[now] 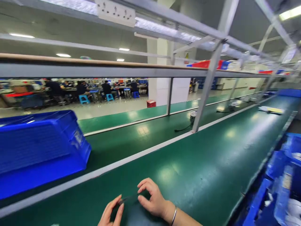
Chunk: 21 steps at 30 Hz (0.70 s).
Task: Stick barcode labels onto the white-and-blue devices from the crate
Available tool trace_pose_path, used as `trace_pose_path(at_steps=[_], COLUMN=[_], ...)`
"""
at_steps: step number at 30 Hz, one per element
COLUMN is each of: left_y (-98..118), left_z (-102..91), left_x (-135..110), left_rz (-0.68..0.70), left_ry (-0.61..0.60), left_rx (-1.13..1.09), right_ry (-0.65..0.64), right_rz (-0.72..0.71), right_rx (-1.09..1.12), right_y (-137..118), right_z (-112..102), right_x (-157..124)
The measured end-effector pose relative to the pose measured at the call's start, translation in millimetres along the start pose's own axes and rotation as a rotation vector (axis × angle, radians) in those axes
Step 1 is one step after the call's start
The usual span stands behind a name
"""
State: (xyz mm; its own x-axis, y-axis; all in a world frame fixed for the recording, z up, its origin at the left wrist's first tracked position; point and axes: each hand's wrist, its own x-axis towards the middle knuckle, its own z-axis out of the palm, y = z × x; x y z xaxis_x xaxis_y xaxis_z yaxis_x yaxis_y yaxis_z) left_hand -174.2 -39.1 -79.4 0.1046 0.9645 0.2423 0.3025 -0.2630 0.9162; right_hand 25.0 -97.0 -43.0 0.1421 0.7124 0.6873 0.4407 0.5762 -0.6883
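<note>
At the bottom edge of the head view, both hands meet over the green belt [199, 175] on a thin dark piece [131, 198]. It is blurred, so I can't tell what it is. It spans the gap between the two grips, low over the belt or resting on it; contact unclear.

Grip: the right hand [151, 197] is pinched on the piece's right end, and the left hand [110, 213] nips the left end between thumb and forefinger. Both are grasping it, neither is released.

Risks, judged: both holds are fingertip-only on a thin, slick-looking piece, so a tug from either side could slip one end free and drop it on the belt. It is dark against dark green and would be easy to lose there. Uneven pulling could also bend or twist it.

Pose:
- Right hand: palm down, fingers curled, knuckles up. The wrist comes in from the lower right, with a bracelet [174, 215] just behind the grip.
- Left hand: mostly cut off by the frame edge, fingers pointing up and inward toward the right hand.

Around the grip:
- A blue bin [39, 147] lies tipped on its side up and left of it, beyond the belt's pale edge rail [113, 168].
- More blue trays [282, 182] sit well off to the right.
- A metal post [207, 84] stands far ahead.
- Other people [82, 88] sit at benches far beyond, none near.
</note>
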Motion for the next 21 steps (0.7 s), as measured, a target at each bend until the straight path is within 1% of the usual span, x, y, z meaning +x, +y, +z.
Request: trace_pose_path(at_steps=[3,5,6,10,16,21], left_y=[24,34,36,33,35,40], left_z=[-3.8,-3.7,-3.1,-0.5,1.0,-0.6], left_x=[-13,-14,-13,-9,-11,-10], left_rz=[0.007,0.005,-0.019,-0.114,-0.168,-0.188], left_ry=[-0.033,-0.057,-0.083,-0.092,-0.153,-0.148], left_rx=[-0.074,-0.101,-0.116,-0.127,-0.231,-0.285], right_ry=[-0.031,-0.030,-0.035,-0.083,-0.092,-0.101], right_rz=[0.002,0.006,0.012,0.039,0.038,0.032], right_rx=[-0.069,-0.117,-0.130,-0.126,-0.150,-0.163], right_y=[-6,-2,2,12,9,7], right_z=[-6,-8,-8,-7,-9,-9], right_x=[-6,-7,-7,-8,-7,-7])
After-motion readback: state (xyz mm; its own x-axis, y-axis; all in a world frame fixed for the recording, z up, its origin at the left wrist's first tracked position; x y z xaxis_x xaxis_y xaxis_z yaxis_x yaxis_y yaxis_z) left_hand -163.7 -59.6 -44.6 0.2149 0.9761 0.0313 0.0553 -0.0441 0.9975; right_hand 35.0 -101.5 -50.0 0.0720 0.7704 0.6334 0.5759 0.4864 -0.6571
